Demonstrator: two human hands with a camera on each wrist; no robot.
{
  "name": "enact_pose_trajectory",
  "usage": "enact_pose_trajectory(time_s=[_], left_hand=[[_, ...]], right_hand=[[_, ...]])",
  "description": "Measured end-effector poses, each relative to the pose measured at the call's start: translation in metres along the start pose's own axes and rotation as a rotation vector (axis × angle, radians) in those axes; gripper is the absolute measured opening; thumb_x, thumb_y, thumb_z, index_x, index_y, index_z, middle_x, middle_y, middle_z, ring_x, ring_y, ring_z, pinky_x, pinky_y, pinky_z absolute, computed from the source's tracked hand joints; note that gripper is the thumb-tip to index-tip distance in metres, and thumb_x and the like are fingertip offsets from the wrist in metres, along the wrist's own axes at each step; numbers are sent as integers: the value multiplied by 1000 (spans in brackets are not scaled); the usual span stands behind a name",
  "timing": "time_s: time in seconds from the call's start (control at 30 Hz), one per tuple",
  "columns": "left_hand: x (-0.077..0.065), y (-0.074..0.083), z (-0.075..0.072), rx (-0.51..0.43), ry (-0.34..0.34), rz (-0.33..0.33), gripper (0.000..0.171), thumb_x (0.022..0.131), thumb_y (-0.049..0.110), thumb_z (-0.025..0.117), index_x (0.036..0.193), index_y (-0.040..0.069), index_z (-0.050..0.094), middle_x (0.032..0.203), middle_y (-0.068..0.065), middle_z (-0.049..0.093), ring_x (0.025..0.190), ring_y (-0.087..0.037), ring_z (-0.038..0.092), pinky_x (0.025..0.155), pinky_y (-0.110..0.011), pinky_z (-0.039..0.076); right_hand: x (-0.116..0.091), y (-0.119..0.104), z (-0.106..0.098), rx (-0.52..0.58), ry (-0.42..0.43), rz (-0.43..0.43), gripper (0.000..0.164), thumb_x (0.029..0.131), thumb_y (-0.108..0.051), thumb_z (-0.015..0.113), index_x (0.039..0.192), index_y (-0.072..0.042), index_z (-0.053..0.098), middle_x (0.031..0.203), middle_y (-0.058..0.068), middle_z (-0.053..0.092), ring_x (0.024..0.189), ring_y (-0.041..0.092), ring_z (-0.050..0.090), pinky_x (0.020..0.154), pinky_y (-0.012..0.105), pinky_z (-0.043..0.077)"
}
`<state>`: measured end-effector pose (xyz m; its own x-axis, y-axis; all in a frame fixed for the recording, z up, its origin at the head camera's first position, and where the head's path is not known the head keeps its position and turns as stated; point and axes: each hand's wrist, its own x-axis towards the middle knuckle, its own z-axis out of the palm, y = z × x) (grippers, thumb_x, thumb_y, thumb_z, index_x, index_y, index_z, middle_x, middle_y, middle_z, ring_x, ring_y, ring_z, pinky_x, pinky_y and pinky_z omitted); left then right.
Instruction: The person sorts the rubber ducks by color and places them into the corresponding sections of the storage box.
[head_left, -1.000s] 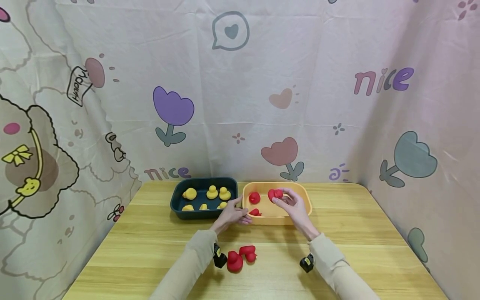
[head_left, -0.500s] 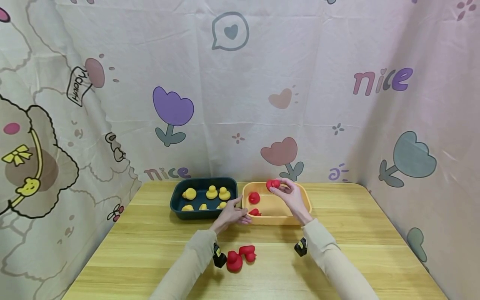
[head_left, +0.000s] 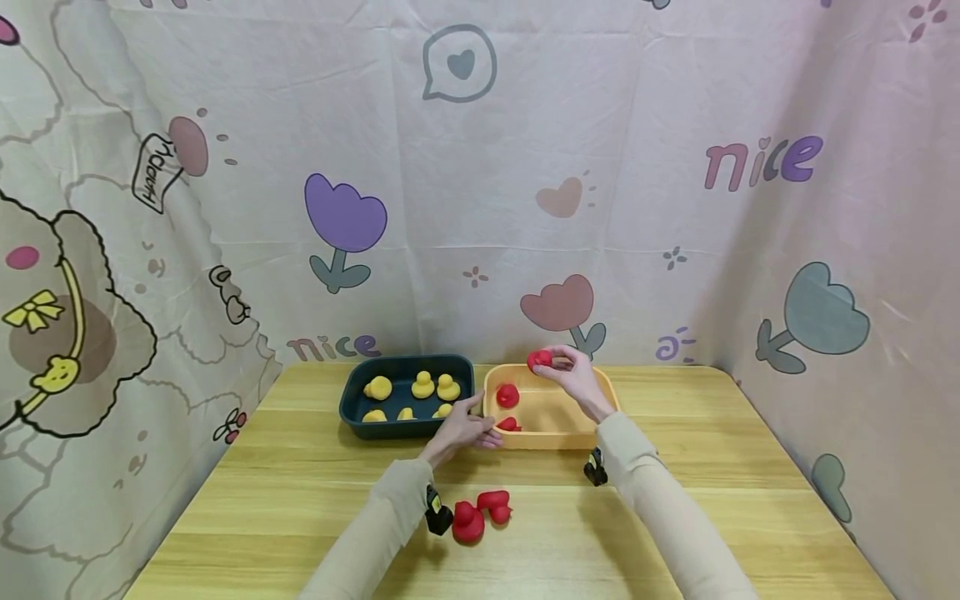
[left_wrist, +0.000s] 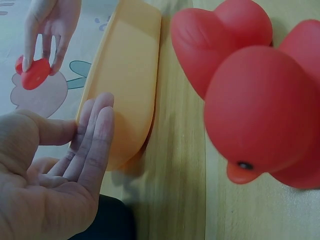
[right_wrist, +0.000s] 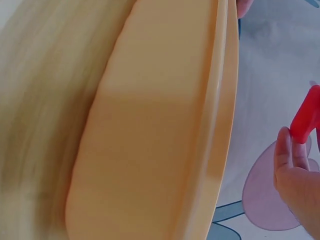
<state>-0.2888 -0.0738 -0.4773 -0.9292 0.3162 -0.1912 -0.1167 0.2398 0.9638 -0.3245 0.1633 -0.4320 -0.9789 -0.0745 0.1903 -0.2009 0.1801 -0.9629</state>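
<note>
My right hand (head_left: pixel 573 377) pinches a red rubber duck (head_left: pixel 539 360) above the back of the orange tray (head_left: pixel 555 440). The duck also shows between fingertips in the right wrist view (right_wrist: pixel 306 116). At the tray's left front corner, my left hand (head_left: pixel 461 429) holds the wall between thumb and fingers. Inside the tray are a red duck (head_left: pixel 507 396) at the left and another (head_left: pixel 510 424) partly hidden by the front wall. Two more red ducks, one upright (head_left: pixel 468 524) and one on its side (head_left: pixel 495 505), lie on the table in front.
Left of the orange tray stands a dark blue tray (head_left: pixel 397 429) holding several yellow ducks (head_left: pixel 423 385). Both trays sit at the back of the wooden table (head_left: pixel 300 483), close to a printed cloth backdrop (head_left: pixel 450 183).
My right hand has moved up and back, slightly left, carrying the red duck from over the middle of the orange tray to its rear edge. The left hand keeps its place.
</note>
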Motion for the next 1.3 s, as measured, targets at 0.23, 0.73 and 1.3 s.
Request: enact_pose_trajectory(time_s=[0.23,0.73,1.3], left_hand=[[3,-2,-1,-11,-5,-3,71,102,7,55,161,4,15,89,-21,76,84,-34,77,77,-38,64],[2,-2,-2,-21,-1,-13,71,102,7,55,162,5,16,92,-21,76,85,-34,77,81,-42,63],[1,-1,-2,-35,-16,-1,71,102,7,55,162,6,16,94,-23,75,85,-35,77,84,-46,62]], right_hand=[[12,2,1,-66,-30,28,43,88,-10,76,125,6,62,119,27,67,100,19,65,80,16,50],[25,9,4,-306,-56,23,36,83,-12,80,113,3,67,115,23,68,107,35,65,81,25,54],[24,20,6,-421,-103,62,30,83,-9,79,108,4,68,106,20,70,91,26,67,71,19,52]])
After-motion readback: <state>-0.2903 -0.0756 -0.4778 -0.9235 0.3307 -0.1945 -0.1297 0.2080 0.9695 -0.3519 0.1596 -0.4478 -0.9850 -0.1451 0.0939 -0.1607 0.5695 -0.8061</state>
